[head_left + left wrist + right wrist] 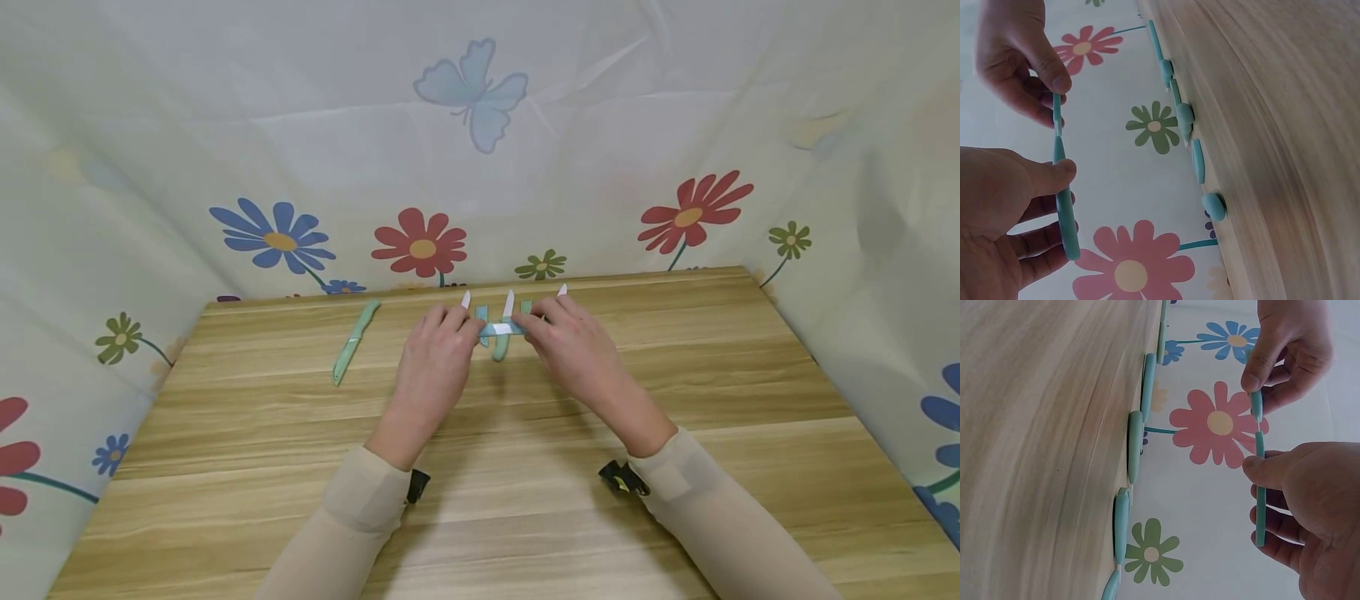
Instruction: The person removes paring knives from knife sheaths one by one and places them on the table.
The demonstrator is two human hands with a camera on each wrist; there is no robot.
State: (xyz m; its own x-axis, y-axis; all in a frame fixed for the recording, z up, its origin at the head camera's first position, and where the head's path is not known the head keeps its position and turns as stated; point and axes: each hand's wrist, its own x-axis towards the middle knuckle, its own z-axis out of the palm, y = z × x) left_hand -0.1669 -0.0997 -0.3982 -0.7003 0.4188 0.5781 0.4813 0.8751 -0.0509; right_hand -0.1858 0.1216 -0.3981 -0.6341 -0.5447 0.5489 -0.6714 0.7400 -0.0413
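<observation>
Above the table both hands hold one small knife level between them. My left hand (pixel 437 358) grips its rounded teal handle (pixel 1065 212), thumb on one side and fingers on the other. Thumb and fingers of my right hand (pixel 581 350) pinch the flat teal sheath (pixel 1260 515). A short stretch of white blade (pixel 501 329) shows between handle and sheath; the rest of the blade is hidden. Beyond the hands lies a bare knife (pixel 509 304) with a white blade, between two loose sheaths, one blue-teal (pixel 482 313) and one green (pixel 527 307).
A green knife in its sheath (pixel 356 342) lies at the left on the wooden table (pixel 487 517). Two more white blade tips, left (pixel 467 298) and right (pixel 562 290), stick out past the hands. A flower-printed curtain (pixel 337 150) stands behind the table's back edge.
</observation>
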